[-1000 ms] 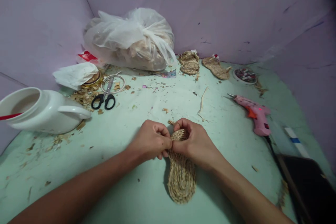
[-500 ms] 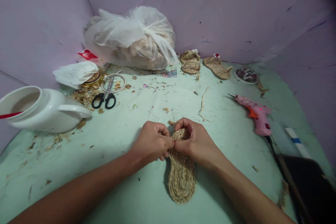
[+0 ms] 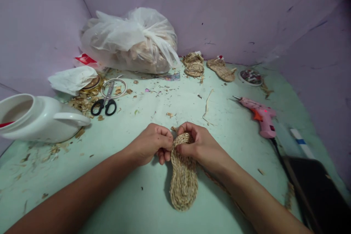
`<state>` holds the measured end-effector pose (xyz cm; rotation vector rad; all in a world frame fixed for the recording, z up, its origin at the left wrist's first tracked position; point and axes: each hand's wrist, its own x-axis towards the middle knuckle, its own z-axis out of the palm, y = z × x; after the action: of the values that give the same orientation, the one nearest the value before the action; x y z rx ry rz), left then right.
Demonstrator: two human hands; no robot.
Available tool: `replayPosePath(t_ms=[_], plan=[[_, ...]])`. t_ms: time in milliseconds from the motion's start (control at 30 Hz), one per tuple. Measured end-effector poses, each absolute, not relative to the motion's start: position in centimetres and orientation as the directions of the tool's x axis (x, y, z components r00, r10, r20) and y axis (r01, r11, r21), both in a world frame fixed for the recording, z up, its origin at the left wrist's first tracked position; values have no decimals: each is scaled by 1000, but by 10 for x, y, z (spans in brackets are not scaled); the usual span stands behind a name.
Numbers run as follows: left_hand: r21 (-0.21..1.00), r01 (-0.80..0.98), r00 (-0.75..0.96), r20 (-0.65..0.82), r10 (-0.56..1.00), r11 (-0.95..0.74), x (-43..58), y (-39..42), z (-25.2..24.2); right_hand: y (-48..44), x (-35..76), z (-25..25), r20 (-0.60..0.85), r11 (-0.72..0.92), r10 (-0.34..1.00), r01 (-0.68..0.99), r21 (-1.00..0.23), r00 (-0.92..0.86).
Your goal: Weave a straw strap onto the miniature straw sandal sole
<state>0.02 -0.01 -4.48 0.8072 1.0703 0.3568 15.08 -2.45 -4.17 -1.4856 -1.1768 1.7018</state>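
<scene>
The woven straw sole [image 3: 183, 181] lies flat on the green table [image 3: 120, 193] before me. I see the left hand [image 3: 150, 147] and right hand [image 3: 199, 147] curled closed, pinching its far end to steady the weave.

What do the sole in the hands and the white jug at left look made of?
Sole: plaited straw or dried grass, by its coiled tan braids and rough matt fibres. Jug: probably plastic, smooth white, slightly glossy; ceramic cannot be ruled out.

The left hand [image 3: 151, 146] and right hand [image 3: 199, 147] hide the woven sole's [image 3: 183, 184] far end.
</scene>
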Motion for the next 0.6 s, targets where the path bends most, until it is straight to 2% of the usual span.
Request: replayPosePath(t_ms=[367, 600], plan=[[748, 182, 456, -639, 619, 638, -7, 6, -44, -22, 156, -44, -449, -443, 866, 78, -893, -220], [769, 224, 391, -634, 667, 599, -3, 4, -40, -22, 149, -38, -477, -467, 872, 103, -878, -111]])
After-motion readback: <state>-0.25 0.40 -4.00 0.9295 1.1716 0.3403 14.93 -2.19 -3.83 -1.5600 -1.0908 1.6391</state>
